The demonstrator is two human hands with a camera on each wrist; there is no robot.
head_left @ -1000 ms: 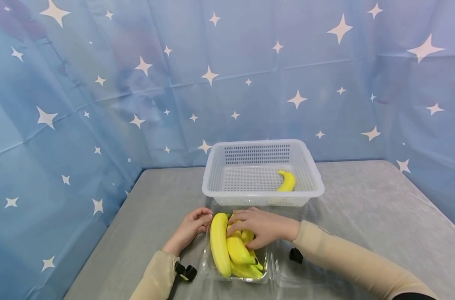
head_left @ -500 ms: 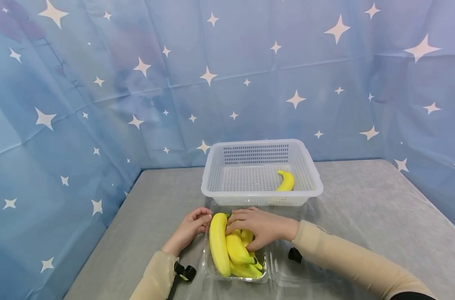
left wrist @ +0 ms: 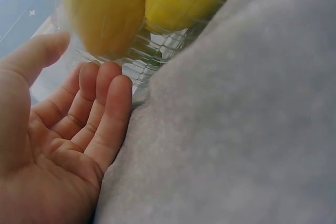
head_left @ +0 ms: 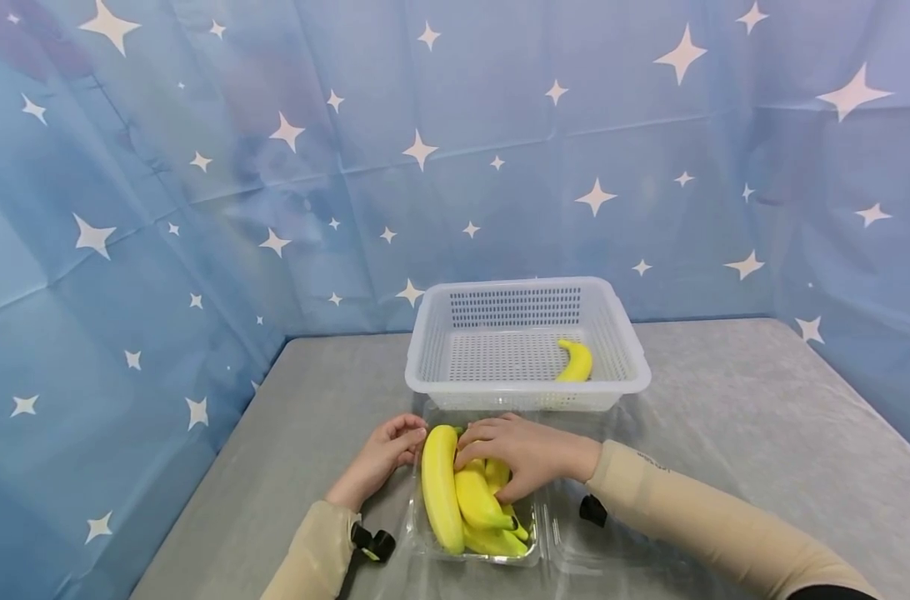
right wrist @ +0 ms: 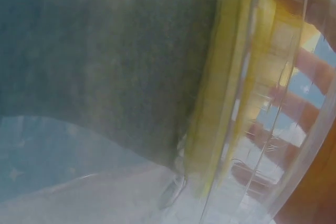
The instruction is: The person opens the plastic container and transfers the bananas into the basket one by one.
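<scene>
A clear plastic clamshell box (head_left: 533, 550) holds several yellow bananas (head_left: 442, 492), one lying lengthwise along its left side. My left hand (head_left: 383, 458) is at the box's left wall with fingers loosely bent. In the left wrist view, that hand (left wrist: 68, 129) has its fingertips at the ridged plastic below the bananas (left wrist: 107, 11), holding nothing. My right hand (head_left: 522, 454) rests over the bananas inside the box, fingers spread and thumb apart. The right wrist view is blurred by clear plastic, with fingers (right wrist: 299, 108) showing through it.
Behind the box stands a white perforated basket (head_left: 526, 387) with one banana (head_left: 577, 362) inside, at its right. The box's clear lid (head_left: 597, 554) lies folded out to the right on the grey table (head_left: 725, 400). A blue star-patterned curtain (head_left: 500, 200) surrounds the table.
</scene>
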